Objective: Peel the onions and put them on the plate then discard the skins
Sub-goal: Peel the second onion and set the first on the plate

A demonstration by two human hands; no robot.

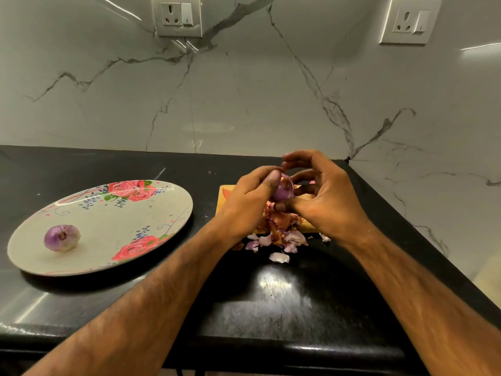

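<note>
A purple onion (283, 189) is held up between both hands over a small orange cutting board (226, 192). My left hand (248, 196) grips it from the left, thumb on top. My right hand (322, 195) curls round it from the right, its thumb under the onion. A pile of papery onion skins (279, 234) lies under the hands, on the board's near edge and the black counter. One peeled onion (61, 237) sits at the near left of the floral oval plate (151, 213).
The black counter (271, 294) ends at a front edge close to me and meets marble walls behind and on the right. Two wall sockets (177, 16) (409, 21) are set high on the walls. Loose skin bits (279, 257) lie in front of the pile.
</note>
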